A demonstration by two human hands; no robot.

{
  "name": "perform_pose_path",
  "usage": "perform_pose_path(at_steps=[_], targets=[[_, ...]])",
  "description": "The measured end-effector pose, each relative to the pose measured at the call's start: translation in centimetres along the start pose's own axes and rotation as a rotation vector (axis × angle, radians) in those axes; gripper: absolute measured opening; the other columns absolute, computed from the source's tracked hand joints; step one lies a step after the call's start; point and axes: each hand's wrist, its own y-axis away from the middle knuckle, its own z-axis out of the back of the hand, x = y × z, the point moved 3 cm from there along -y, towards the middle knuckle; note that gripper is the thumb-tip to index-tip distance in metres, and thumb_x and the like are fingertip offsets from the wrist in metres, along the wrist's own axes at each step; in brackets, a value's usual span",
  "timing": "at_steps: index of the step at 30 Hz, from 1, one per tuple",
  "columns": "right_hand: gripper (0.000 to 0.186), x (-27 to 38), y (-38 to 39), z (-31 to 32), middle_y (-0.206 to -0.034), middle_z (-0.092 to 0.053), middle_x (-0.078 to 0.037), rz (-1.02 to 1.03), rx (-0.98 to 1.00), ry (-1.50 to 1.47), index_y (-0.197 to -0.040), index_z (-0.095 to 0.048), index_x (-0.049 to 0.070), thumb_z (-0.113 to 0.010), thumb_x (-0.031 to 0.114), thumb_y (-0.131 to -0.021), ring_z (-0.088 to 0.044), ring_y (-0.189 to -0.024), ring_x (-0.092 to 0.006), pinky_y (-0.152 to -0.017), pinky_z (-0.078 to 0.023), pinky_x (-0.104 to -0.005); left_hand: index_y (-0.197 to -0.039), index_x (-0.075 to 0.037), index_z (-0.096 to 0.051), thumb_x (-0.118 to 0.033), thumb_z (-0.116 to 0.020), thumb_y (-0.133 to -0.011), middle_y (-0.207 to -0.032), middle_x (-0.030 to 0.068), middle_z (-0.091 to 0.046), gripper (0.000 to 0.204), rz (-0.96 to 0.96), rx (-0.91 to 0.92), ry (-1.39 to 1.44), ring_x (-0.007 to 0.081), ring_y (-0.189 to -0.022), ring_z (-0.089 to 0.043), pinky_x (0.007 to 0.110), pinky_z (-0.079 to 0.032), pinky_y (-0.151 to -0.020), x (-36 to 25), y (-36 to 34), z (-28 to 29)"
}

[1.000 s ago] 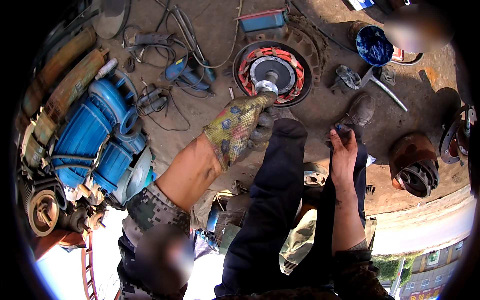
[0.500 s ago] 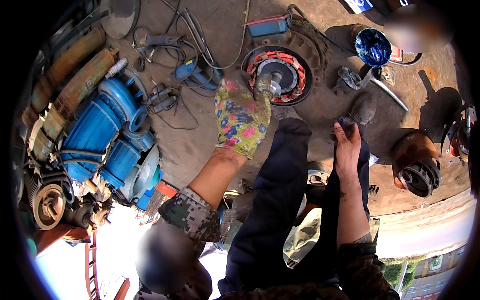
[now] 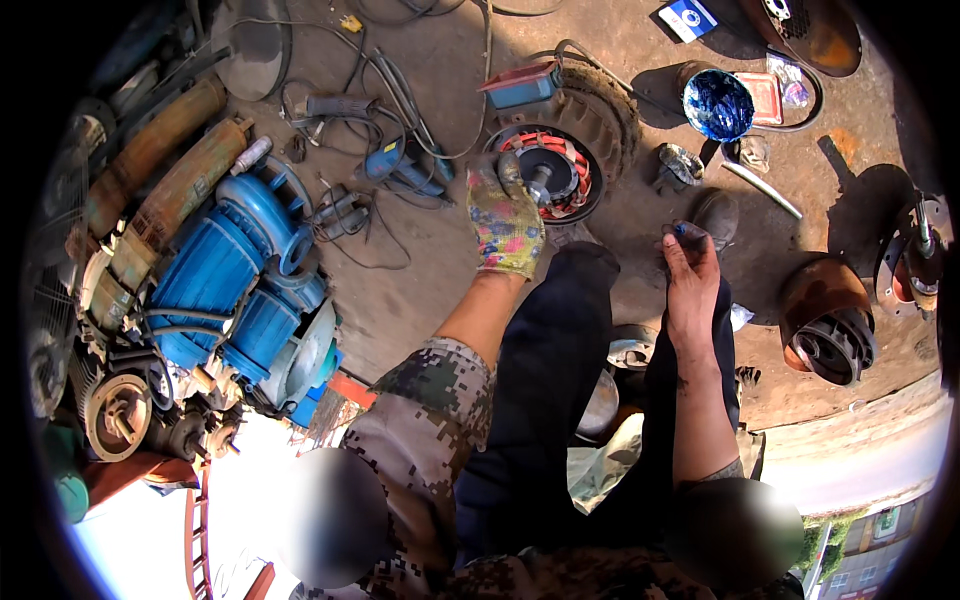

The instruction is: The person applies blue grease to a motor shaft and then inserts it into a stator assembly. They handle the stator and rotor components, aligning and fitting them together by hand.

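Observation:
My left hand (image 3: 505, 215), in a yellow floral glove, is closed around a silvery metal piece (image 3: 540, 185) on the shaft of an opened motor, its fingertips partly hidden. The motor's round housing (image 3: 590, 175) lies on the ground, with red-bound windings (image 3: 568, 148) in a ring around a dark centre. My bare right hand (image 3: 690, 270) rests by my right knee, fingers curled on a small dark, bluish thing too small to name. A blue and red box (image 3: 522, 88) sits just beyond the motor.
Blue pump bodies (image 3: 210, 275) and rusty cylinders (image 3: 165, 225) crowd the left. Cables, a blue power tool (image 3: 395, 165), a can of blue substance (image 3: 718, 105), a small dark cup (image 3: 680, 165), a metal bar (image 3: 760, 190), flanged parts (image 3: 905, 260) and a rusty housing (image 3: 825, 330) surround me.
My left hand has turned at the shaft, its glove back now upright and its forearm steeper. The scene has shifted slightly as my head moved. My right hand stays by my knee.

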Motion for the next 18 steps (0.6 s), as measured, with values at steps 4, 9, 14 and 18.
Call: perform_pose_path(at_steps=[4,9,14,18], targets=[[0.020,0.0,-0.6,0.7,-0.107,-0.068,-0.003,0.040,-0.062,-0.050,-0.118,-0.062,0.001,-0.069,0.010,-0.101,-0.063,-0.096,-0.0105,-0.090,-0.051,-0.0269,-0.110,0.000,-0.058,-0.024,-0.051,-0.110,-0.096,0.0119,-0.063,0.025,-0.074,0.048,-0.128,0.0210,-0.086,-0.062,0.036,-0.054,-0.069,0.0,-0.2,0.4],[0.022,-0.5,-0.4,0.8,-0.108,-0.069,-0.004,0.018,-0.042,-0.059,-0.119,-0.062,0.001,-0.069,0.012,-0.101,-0.063,-0.099,-0.0113,-0.092,-0.051,-0.0284,-0.107,0.001,-0.061,-0.018,-0.055,-0.107,-0.098,0.0186,-0.062,0.020,0.297,0.026,0.305,0.0322,-0.087,-0.061,0.043,-0.050,-0.080,-1.0,-0.3,0.4],[0.022,-0.8,0.0,0.3,-0.107,-0.069,-0.004,-0.004,0.000,-0.020,-0.119,-0.063,0.001,-0.069,0.013,-0.102,-0.063,-0.097,-0.0113,-0.091,-0.051,-0.0281,-0.108,-0.002,-0.058,-0.020,-0.054,-0.109,-0.096,0.0113,-0.061,0.019,0.265,0.056,0.277,0.0218,-0.081,-0.060,0.038,-0.051,-0.071,1.1,0.2,0.2],[0.022,-1.5,-0.9,1.3,-0.106,-0.068,-0.003,-0.033,-0.035,-0.075,-0.119,-0.064,0.002,-0.070,0.013,-0.101,-0.061,-0.097,-0.0104,-0.089,-0.049,-0.0275,-0.107,-0.003,-0.059,-0.019,-0.055,-0.108,-0.098,0.0094,-0.061,0.016,-0.084,0.030,0.001,0.0205,-0.081,-0.062,0.036,-0.054,-0.068,1.6,-0.6,-0.3]])
